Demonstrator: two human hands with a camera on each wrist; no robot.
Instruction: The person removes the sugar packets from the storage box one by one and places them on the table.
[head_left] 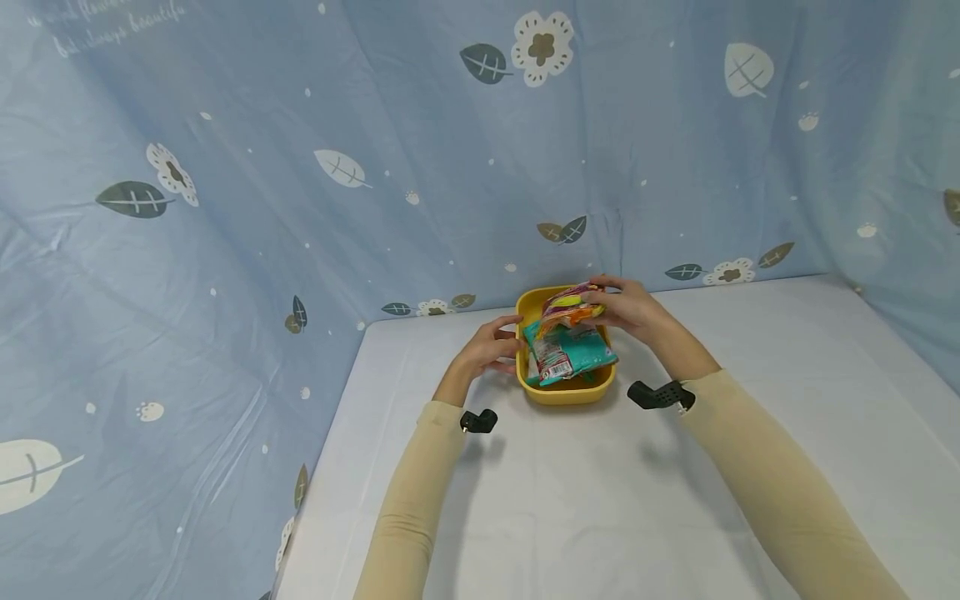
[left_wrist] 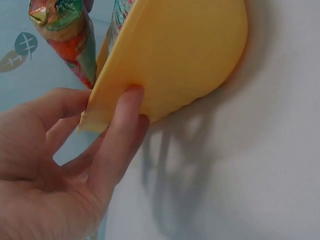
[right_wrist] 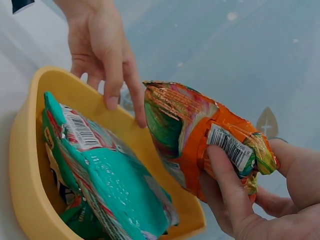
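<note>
A yellow plastic basket (head_left: 566, 398) stands at the back of the table. My left hand (head_left: 487, 347) is at its left side; in the left wrist view, the fingers (left_wrist: 129, 107) press the outer wall while another digit reaches the rim, pinching the basket's edge. In my right hand (head_left: 630, 308) is an orange, multicoloured snack bag (right_wrist: 192, 140), gripped by one end above the basket. Beneath it, a teal snack bag (head_left: 577, 357) lies tilted inside the basket. A darker green packet (right_wrist: 82, 220) shows partly under the teal one.
A white cloth covers the table (head_left: 555, 500). Close behind the basket hangs a blue curtain (head_left: 450, 200) printed with leaves and flowers, which also runs along the left side. Black wrist cameras (head_left: 660, 395) sit on both forearms.
</note>
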